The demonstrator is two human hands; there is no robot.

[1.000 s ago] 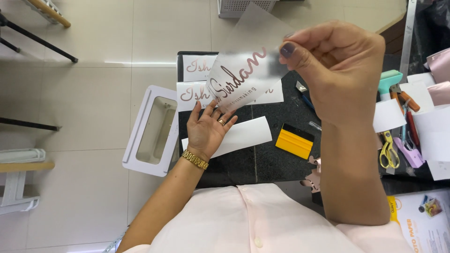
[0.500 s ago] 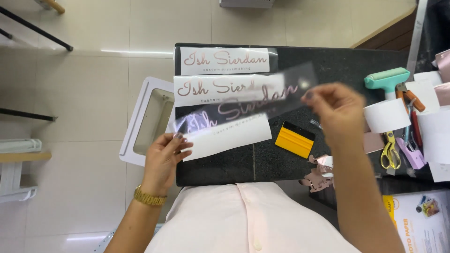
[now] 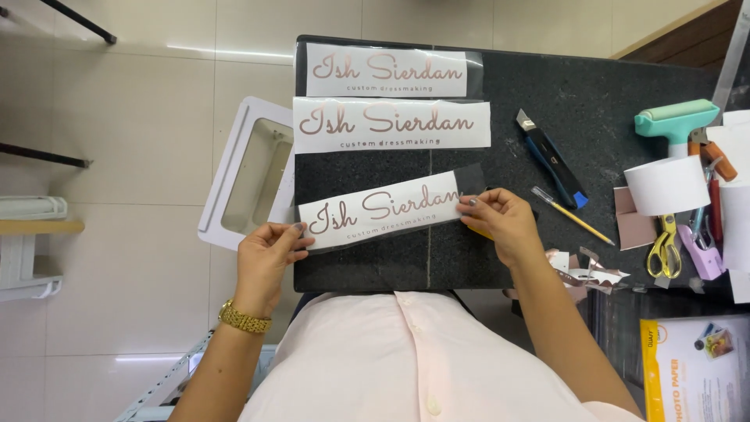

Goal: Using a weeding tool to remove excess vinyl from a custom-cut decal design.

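Note:
A white paper strip with rose-gold script lettering (image 3: 380,211) lies tilted on the dark stone table (image 3: 609,78), under a clear film. My left hand (image 3: 264,262) pinches the strip's left end at the table's near edge. My right hand (image 3: 502,223) pinches its right end, where the clear film sticks out past the paper. Two more lettered strips lie flat farther back, one (image 3: 391,125) just beyond the held strip and another (image 3: 387,70) at the far edge.
A blue utility knife (image 3: 553,159) and a thin yellow-tipped tool (image 3: 570,216) lie right of my right hand. Further right are a tape roll (image 3: 666,185), a teal roller (image 3: 676,121), yellow scissors (image 3: 664,246) and foil scraps (image 3: 590,270). A white bin (image 3: 250,172) stands left of the table.
The clear film with lettering, held up in my right hand before, has come down onto the white strip. My left hand moved to the strip's left end, my right to its right end.

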